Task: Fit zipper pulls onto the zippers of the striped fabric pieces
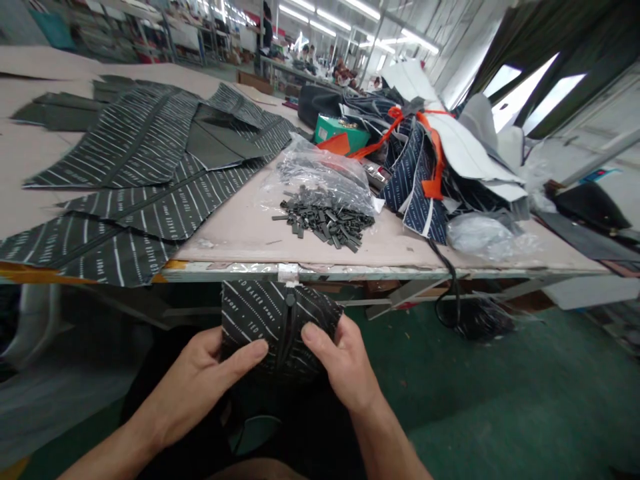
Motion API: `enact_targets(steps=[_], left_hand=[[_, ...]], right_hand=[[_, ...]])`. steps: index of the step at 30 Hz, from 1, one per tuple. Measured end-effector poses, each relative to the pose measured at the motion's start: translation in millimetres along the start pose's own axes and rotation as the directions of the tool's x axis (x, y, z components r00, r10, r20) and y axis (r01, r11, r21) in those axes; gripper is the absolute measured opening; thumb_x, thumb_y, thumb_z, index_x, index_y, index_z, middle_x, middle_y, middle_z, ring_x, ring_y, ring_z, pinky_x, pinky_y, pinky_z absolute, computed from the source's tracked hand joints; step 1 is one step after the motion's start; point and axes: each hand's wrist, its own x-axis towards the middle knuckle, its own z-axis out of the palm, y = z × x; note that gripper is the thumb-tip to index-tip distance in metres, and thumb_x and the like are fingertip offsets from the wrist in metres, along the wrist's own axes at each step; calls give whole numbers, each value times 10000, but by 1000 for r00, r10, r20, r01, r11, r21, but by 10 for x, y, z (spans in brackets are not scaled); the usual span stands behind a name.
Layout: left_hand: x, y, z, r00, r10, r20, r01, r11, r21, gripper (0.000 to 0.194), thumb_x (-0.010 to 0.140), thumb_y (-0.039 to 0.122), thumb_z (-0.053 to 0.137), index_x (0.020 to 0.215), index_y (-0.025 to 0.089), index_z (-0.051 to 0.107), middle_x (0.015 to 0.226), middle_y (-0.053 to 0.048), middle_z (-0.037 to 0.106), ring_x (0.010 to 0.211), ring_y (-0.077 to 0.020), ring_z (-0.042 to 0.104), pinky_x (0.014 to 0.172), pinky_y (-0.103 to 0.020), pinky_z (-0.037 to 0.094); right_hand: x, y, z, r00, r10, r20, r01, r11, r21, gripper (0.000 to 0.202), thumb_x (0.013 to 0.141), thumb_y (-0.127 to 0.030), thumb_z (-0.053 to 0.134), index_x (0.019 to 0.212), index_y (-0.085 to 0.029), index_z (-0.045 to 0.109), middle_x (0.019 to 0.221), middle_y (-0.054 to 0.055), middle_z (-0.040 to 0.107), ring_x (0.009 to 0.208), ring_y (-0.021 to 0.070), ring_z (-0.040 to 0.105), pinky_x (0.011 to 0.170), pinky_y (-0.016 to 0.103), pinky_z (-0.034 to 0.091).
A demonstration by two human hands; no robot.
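A black fabric piece [250,313] with white stripes and lettering hangs just below the table's front edge, a dark zipper [286,327] running down its middle. My left hand [215,373] grips its left side, thumb on top of the cloth. On the right side, my right hand [345,360] holds the cloth with its thumb beside the zipper. The fingers behind the fabric are hidden. At the table edge, the top of the zipper meets a small whitish piece [289,274]. Small dark zipper parts [327,217] lie in a pile on the table beyond.
Striped dark fabric pieces [135,140] overlap on the table [225,240] at left. A clear plastic bag [320,167] lies behind the pile, near a green box [343,133]. Navy fabric bundles [413,180] with orange ties stand at right. A black cable [450,273] hangs over the edge.
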Motion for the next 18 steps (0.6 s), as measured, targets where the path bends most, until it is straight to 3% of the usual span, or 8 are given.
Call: enact_targets(steps=[2, 5, 10, 13, 16, 18], left_hand=[[-92, -73, 31, 999, -7, -50, 4, 999, -48, 322, 769, 543, 810, 812, 225, 826, 752, -32, 807, 824, -272, 743, 703, -278, 627], [-149, -90, 137, 986, -90, -141, 60, 976, -207, 361, 756, 569, 812, 839, 218, 817, 789, -30, 819, 766, -256, 747, 685, -283, 627], [-1, 70, 213, 978, -109, -176, 59, 961, -269, 414, 737, 574, 828, 917, 203, 795, 737, -14, 808, 593, -194, 698, 669, -294, 614], [179, 275, 180, 973, 10, -230, -43, 989, -141, 415, 755, 594, 795, 886, 201, 779, 760, -19, 809, 649, -210, 705, 632, -281, 582], [378, 537, 147, 918, 242, -313, -200, 967, 159, 361, 795, 557, 742, 802, 198, 770, 771, -24, 797, 700, -233, 687, 594, -277, 529], [487, 675, 141, 889, 340, -307, -272, 931, 243, 299, 800, 486, 741, 725, 197, 753, 712, -12, 760, 676, -225, 645, 574, -272, 490]], right_hand=[[-83, 7, -40, 1000, -12, -9, 11, 997, -72, 251, 885, -352, 755, 1079, -192, 755, 1003, 12, 757, 914, 173, 658, 851, 277, 524], [-135, 2, -12, 995, -28, -99, 18, 994, -103, 198, 866, -349, 747, 953, -175, 783, 873, -1, 757, 768, 154, 639, 726, 252, 525], [55, -140, 60, 986, -23, -167, 7, 996, -93, 197, 810, -349, 764, 879, -165, 773, 802, -6, 740, 686, 149, 611, 661, 259, 513], [296, -303, 67, 975, -132, -180, 90, 970, -227, 193, 810, -352, 745, 845, -162, 758, 774, -4, 724, 696, 162, 612, 666, 272, 503], [573, -462, 72, 945, -279, -169, 184, 885, -428, 194, 815, -355, 720, 794, -163, 736, 699, -13, 685, 666, 164, 592, 623, 268, 470], [720, -539, 70, 929, -337, -150, 217, 828, -516, 200, 814, -356, 712, 760, -164, 724, 664, -15, 670, 642, 164, 582, 596, 267, 453]])
